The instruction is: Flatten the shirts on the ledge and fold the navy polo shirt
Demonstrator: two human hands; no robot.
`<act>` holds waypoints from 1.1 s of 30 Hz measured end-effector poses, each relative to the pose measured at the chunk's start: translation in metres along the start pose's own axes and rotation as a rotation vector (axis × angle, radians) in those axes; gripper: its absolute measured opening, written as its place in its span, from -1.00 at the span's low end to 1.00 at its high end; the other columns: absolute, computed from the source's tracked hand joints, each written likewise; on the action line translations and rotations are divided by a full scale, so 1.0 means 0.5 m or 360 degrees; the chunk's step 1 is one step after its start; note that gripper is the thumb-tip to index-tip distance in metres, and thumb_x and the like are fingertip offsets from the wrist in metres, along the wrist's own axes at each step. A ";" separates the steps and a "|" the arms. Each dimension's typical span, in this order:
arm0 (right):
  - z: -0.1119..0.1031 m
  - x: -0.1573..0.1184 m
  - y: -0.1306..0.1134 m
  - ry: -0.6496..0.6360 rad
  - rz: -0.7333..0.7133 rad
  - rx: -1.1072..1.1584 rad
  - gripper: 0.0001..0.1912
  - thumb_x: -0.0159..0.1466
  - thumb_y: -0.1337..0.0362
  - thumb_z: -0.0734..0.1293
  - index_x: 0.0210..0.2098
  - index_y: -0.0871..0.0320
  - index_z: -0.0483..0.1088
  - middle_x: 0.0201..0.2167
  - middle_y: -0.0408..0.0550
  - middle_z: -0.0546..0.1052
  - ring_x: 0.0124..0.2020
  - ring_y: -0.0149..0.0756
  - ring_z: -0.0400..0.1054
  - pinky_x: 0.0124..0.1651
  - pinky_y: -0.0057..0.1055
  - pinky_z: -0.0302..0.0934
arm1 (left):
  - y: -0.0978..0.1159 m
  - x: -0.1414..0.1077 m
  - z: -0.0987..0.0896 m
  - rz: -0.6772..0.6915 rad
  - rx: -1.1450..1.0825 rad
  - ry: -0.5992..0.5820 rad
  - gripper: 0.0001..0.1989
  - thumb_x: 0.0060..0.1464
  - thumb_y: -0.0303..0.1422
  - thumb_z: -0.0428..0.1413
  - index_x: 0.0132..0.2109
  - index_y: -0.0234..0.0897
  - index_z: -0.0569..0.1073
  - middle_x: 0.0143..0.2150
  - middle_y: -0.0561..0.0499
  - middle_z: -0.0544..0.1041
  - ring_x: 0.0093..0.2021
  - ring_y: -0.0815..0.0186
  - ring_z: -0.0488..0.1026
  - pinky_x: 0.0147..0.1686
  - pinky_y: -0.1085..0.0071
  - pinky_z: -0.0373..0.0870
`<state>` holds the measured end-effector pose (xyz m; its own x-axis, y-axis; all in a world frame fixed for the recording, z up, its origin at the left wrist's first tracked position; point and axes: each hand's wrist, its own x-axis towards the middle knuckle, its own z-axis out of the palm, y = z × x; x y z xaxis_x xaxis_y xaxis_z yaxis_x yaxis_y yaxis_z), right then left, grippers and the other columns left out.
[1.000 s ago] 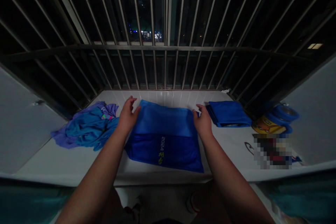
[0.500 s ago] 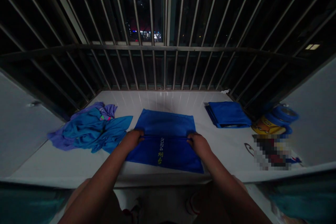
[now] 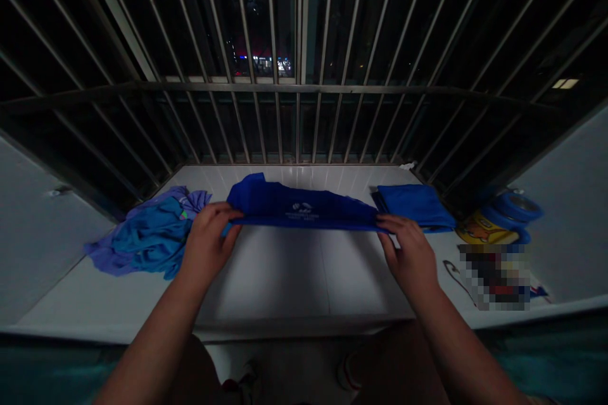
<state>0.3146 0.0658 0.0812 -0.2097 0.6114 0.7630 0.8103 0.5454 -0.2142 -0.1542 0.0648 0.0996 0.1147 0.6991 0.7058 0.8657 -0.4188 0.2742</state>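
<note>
A folded blue T-shirt (image 3: pixel 308 205) is stretched between my hands, raised above the white ledge, with small pale print on its near face. My left hand (image 3: pixel 216 228) pinches its left end between thumb and fingers. Its right end is pinched the same way by my right hand (image 3: pixel 406 243). Just left of my left hand lies a crumpled heap of clothes, a teal garment (image 3: pixel 152 234) over a purple one (image 3: pixel 107 253). Beyond my right hand rests a neatly folded stack of blue cloth (image 3: pixel 415 202).
The white ledge (image 3: pixel 285 285) runs between two side walls. Metal bars (image 3: pixel 323 87) close off the dark window behind it. On the right stand a blue and yellow container (image 3: pixel 498 218) and a pixelated item (image 3: pixel 496 278) with a cord.
The blue T-shirt, which lay flat showing "2024", has been lifted and folded away from me, so different print faces me. Both hands moved up and farther apart, still holding it.
</note>
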 end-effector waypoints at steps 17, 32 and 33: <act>0.170 -0.202 -0.101 -0.1209 0.0429 -0.0067 -0.51 0.51 0.26 0.33 0.39 0.16 0.47 0.27 0.23 0.59 0.27 0.09 0.49 0.37 -0.01 0.37 | -0.067 -0.299 0.176 -0.0446 0.0087 -0.0938 -0.46 0.35 -0.32 0.15 0.42 -0.31 0.47 0.44 -0.35 0.50 0.40 -0.14 0.49 0.39 -0.05 0.45; 0.218 0.077 0.002 -0.0264 0.0681 0.0242 -0.79 0.53 0.19 0.34 -0.09 0.15 0.60 -0.18 0.00 0.66 -0.20 -0.23 0.51 -0.03 -0.34 0.36 | -0.132 0.062 0.183 -0.0551 -0.0010 -0.0743 -0.84 0.29 -0.24 0.19 -0.18 -0.17 0.63 -0.15 -0.09 0.74 -0.11 0.09 0.65 -0.10 0.31 0.48; 0.198 0.114 0.015 -0.0093 0.0692 0.0262 -0.75 0.54 0.13 0.34 -0.08 0.16 0.58 -0.18 0.00 0.65 -0.21 -0.24 0.50 -0.02 -0.32 0.37 | -0.130 0.100 0.165 -0.0553 -0.0036 -0.0562 -0.82 0.30 -0.23 0.19 -0.13 -0.18 0.65 -0.11 -0.10 0.75 -0.10 0.10 0.66 -0.08 0.31 0.50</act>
<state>0.2545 0.1619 0.0627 0.0958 0.8319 0.5466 0.7334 0.3123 -0.6038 -0.1645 0.1748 0.0629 -0.0171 0.9517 0.3066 0.8718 -0.1360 0.4707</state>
